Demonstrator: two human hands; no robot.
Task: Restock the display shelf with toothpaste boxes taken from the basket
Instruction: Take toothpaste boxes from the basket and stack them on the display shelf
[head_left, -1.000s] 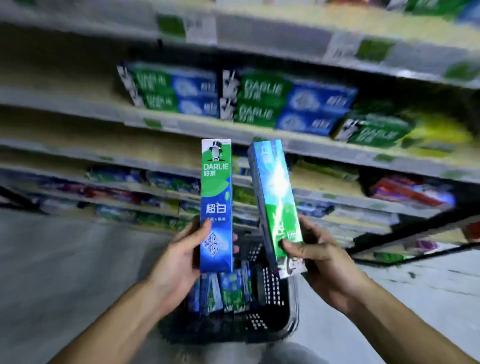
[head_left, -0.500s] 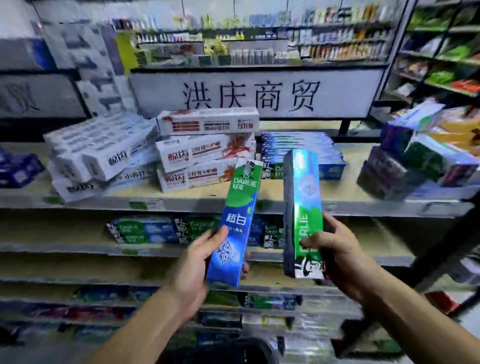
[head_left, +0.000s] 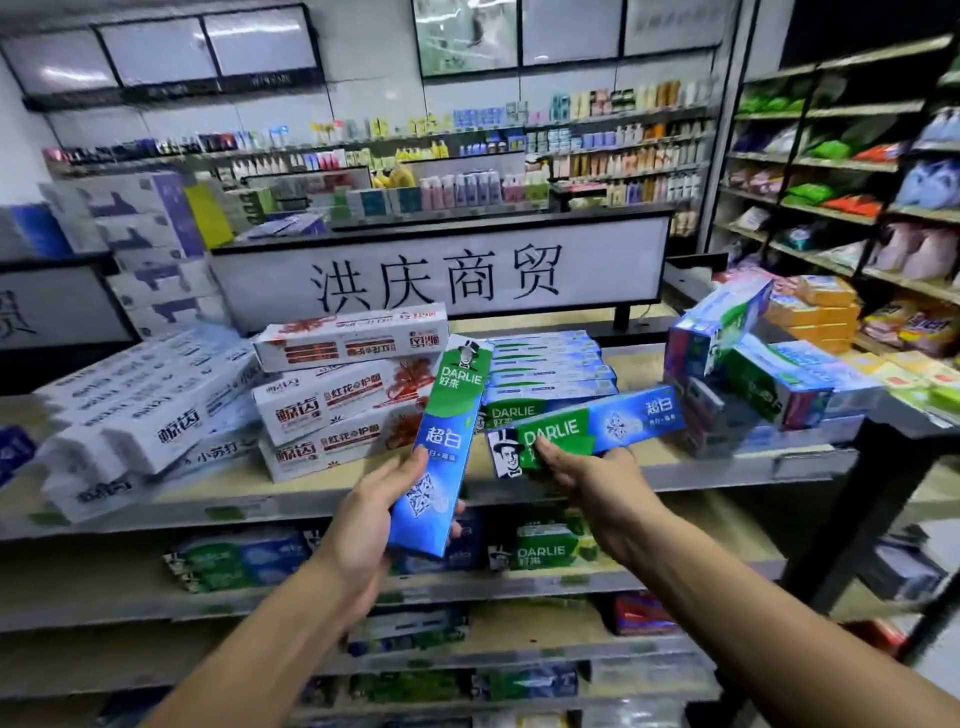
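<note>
Right toothpaste box (head_left: 597, 428) turned level, fingers (head_left: 566, 461) gripping end.

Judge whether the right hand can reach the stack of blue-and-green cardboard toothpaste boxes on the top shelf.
Probably yes: the right hand holds its own green-and-blue box sideways just in front of the stack, nothing between them; the upright box in the left hand stands to one side.

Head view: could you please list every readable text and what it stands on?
"洪庆商贸": white sign panel.
"DARLIE 好来 超白": near-upright green-and-blue toothpaste box, left hand.
"DARLIE 超白": sideways green-and-blue toothpaste box, right hand.
"小苏打": white box, left.
Shelf tags, distant bottles: blurred.
</note>
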